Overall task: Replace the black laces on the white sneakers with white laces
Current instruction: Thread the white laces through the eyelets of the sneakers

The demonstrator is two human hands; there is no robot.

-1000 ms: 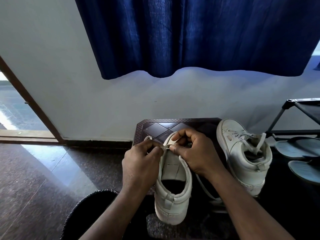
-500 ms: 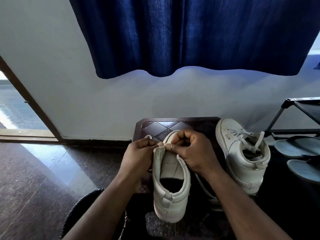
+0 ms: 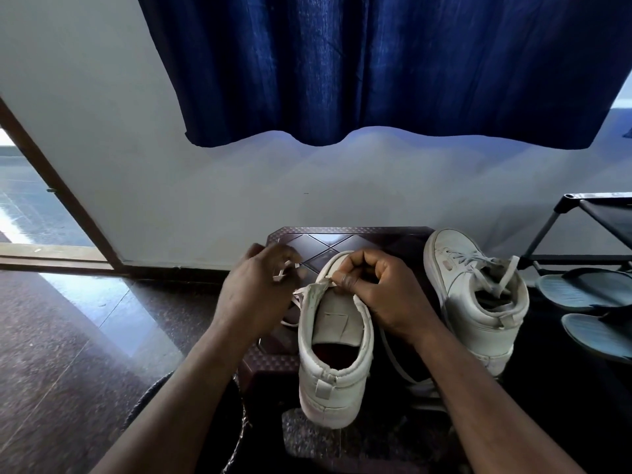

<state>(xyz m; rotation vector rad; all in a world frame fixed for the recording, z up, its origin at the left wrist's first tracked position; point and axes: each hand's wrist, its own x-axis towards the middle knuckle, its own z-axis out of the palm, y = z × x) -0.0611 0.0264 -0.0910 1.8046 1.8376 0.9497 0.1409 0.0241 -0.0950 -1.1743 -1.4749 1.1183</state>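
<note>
The white lace (image 3: 302,290) is being gripped in the curled fingers of the left hand (image 3: 254,290), which is being shown motion-blurred and clear of the shoe, to its left. Half a second earlier this hand was being held against the left eyelet edge of the near sneaker (image 3: 333,340). A short length of lace is now being stretched between hand and eyelet edge, and more white lace is being shown among the fingers. The right hand (image 3: 386,295) is being kept where it was. Its thumb and forefinger are being pressed together in a pinch on the top edge of the near sneaker's front opening. The near sneaker is being held with its heel toward the camera and its toe toward the wall, over the dark patterned stool (image 3: 328,239); its position is being left unchanged from the earlier frame. The second sneaker (image 3: 475,302) is being left upright just beside the right hand, at the stool's right edge, threaded with white laces. At the far right, two sandals (image 3: 581,289) are being kept beside a black shoe rack (image 3: 543,232). A blue curtain (image 3: 376,63) is being hung over the white wall (image 3: 102,114) behind
</note>
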